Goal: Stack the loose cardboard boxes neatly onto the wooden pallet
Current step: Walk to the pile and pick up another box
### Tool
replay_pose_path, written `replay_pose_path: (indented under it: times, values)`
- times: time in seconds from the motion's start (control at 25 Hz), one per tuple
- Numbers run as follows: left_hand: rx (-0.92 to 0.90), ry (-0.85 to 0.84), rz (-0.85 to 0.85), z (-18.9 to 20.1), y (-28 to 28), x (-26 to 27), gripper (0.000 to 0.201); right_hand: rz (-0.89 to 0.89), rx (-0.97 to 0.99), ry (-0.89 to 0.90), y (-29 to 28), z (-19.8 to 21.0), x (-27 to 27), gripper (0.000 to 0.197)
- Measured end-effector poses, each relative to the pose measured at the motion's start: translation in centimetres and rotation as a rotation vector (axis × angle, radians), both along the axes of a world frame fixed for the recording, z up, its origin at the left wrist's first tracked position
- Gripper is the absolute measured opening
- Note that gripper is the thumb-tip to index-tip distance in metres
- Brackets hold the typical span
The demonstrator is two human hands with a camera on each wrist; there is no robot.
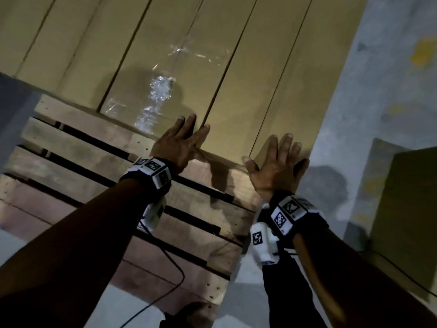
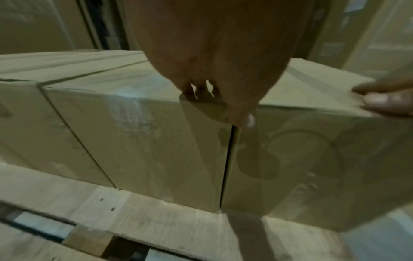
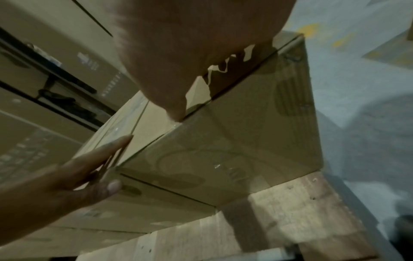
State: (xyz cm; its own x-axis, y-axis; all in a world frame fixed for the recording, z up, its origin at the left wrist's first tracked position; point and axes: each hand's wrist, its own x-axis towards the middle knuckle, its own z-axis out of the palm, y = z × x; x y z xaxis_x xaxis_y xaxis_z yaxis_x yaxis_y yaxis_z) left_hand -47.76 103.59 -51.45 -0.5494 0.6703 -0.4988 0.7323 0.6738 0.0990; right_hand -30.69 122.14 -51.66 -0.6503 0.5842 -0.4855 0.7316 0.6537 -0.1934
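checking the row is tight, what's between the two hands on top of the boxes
In the head view, only bare box top and one seam lie between the left hand and right hand; the boxes abut.

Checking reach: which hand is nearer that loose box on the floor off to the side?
Right. The right hand rests on the pallet's end box, toward the loose box; the left hand lies farther away.
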Motion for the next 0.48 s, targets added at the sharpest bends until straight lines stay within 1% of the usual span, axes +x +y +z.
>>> replay_pose_path:
  times: [0.12, 0.2, 0.24, 0.36, 0.48]
  values:
    - [-0.029, 0.1, -0.103, -2.1, -0.8, -0.9, 0.086, 0.024, 0.053, 0.0, -0.1, 0.0, 0.1, 0.097]
    - [-0.042, 0.145, -0.156, -2.5, -0.7, -0.9, 0.091, 0.031, 0.078, -0.021, 0.0, 0.1, 0.1, 0.098]
    - [-0.041, 0.145, -0.152, -2.3, -0.5, -0.9, 0.091, 0.024, 0.091, -0.033, 0.0, 0.0, 0.0, 0.099]
    - [-0.037, 0.085, -0.099, -1.3, -0.2, -0.9, 0.082, 0.028, 0.098, -0.048, 0.2, 0.1, -0.4, 0.099]
    - [0.011, -0.008, -0.056, -0.1, 0.3, -0.6, 0.084, 0.018, 0.092, -0.056, 0.5, 0.0, -0.2, 0.098]
